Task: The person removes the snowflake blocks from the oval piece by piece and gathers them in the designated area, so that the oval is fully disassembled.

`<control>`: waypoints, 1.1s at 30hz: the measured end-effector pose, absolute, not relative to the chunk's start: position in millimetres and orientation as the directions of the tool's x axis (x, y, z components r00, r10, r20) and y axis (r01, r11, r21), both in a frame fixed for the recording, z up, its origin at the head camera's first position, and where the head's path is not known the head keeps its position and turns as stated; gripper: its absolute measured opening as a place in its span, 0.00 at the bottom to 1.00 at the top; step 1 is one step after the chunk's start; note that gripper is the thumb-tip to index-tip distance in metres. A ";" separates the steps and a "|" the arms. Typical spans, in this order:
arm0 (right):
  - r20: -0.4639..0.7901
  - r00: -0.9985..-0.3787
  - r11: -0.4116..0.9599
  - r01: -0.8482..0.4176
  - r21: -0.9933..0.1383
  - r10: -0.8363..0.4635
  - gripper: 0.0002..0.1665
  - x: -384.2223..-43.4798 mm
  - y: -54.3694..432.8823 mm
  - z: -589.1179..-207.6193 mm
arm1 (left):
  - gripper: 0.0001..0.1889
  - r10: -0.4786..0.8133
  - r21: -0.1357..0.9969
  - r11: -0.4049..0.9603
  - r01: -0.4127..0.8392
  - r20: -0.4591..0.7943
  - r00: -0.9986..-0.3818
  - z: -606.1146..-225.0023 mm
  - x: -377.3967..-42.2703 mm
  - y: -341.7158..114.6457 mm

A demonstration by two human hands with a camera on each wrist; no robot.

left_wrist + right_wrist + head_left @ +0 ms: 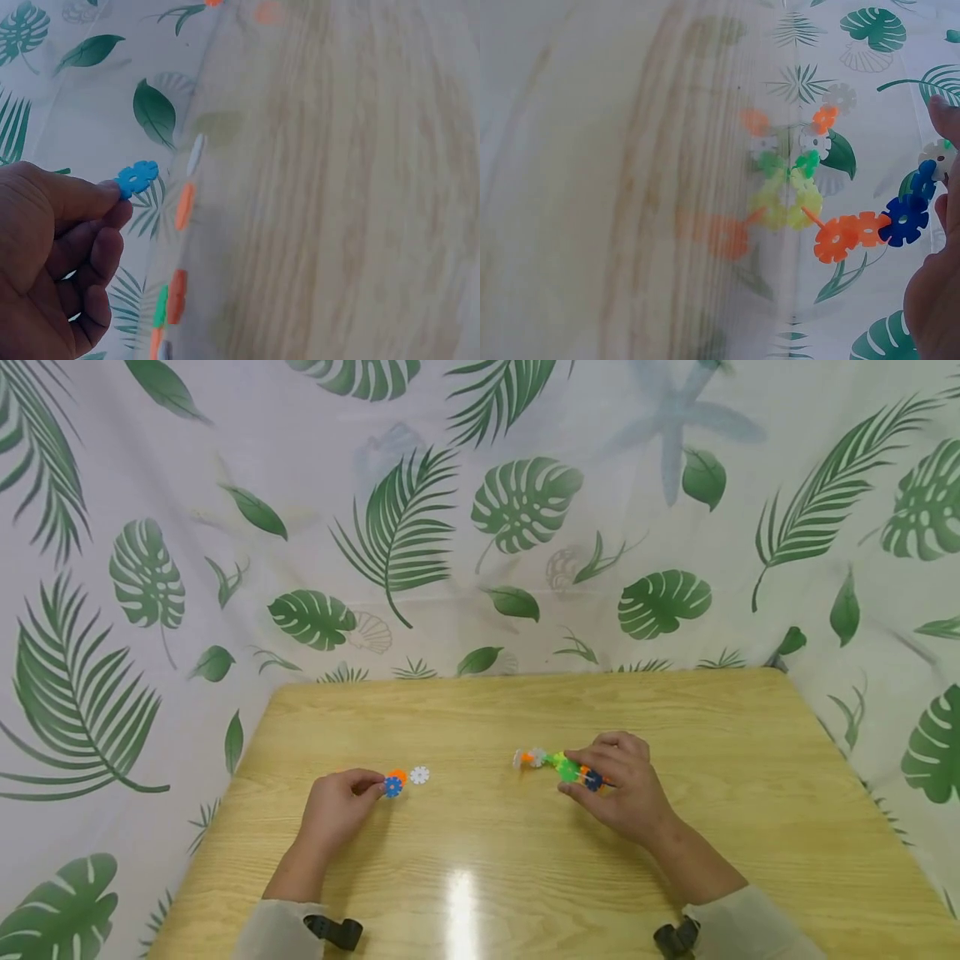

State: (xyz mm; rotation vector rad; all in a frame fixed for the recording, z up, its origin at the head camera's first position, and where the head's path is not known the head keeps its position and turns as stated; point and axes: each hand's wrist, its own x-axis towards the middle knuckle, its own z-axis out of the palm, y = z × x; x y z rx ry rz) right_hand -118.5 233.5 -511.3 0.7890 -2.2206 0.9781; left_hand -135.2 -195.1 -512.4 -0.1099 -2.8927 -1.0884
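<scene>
Thumb and index finger of my left hand point(336, 810) pinch a blue snowflake disc point(136, 180), a flat toy piece with a notched rim. Behind it in the head view are an orange disc point(402, 774) and a white disc point(420, 774). On the right, my right hand point(628, 789) grips a chain of linked snowflake discs point(567, 770). In the right wrist view the chain runs through orange discs point(835, 240), yellow, green and white ones, with a dark blue disc point(904, 222) closest to the hand. The palm hides part of the chain.
In the left wrist view, more loose pieces, among them a red-orange disc point(177, 297) and a green disc point(160, 306), lie edge-on along the wooden table point(480, 718). A leaf-print cloth point(450, 568) hangs behind the table and at both sides.
</scene>
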 end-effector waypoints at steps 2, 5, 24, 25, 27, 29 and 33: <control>0.701 -0.656 0.558 -0.705 -0.437 -0.280 0.26 -119.2 233.9 -510.3 | 0.06 0.045 0.653 0.755 0.058 0.037 -0.998 -513.7 -136.5 -198.1; 0.698 -0.658 0.558 -0.704 -0.438 -0.282 0.26 -119.9 234.4 -509.5 | 0.06 0.036 0.638 0.770 0.023 -0.008 -0.999 -514.7 -137.1 -201.9; 0.690 -0.662 0.540 -0.710 -0.452 -0.293 0.25 -118.4 230.0 -512.8 | 0.08 -0.004 0.474 0.881 -0.015 -0.025 -1.000 -524.0 -136.8 -202.8; 0.691 -0.661 0.540 -0.711 -0.450 -0.294 0.25 -118.2 229.8 -512.7 | 0.08 -0.005 0.465 0.885 -0.014 -0.022 -1.000 -523.7 -136.3 -202.2; 0.693 -0.656 0.540 -0.715 -0.445 -0.298 0.25 -117.8 229.2 -512.0 | 0.08 -0.006 0.458 0.889 -0.010 -0.010 -1.000 -523.4 -135.9 -201.3; 0.698 -0.651 0.538 -0.719 -0.439 -0.299 0.25 -117.9 228.9 -511.4 | 0.08 -0.006 0.466 0.885 -0.004 0.003 -1.000 -522.2 -136.1 -199.9; 0.707 -0.642 0.536 -0.724 -0.433 -0.296 0.24 -118.0 228.7 -511.3 | 0.09 0.002 0.518 0.855 0.015 0.026 -1.000 -515.8 -136.8 -194.1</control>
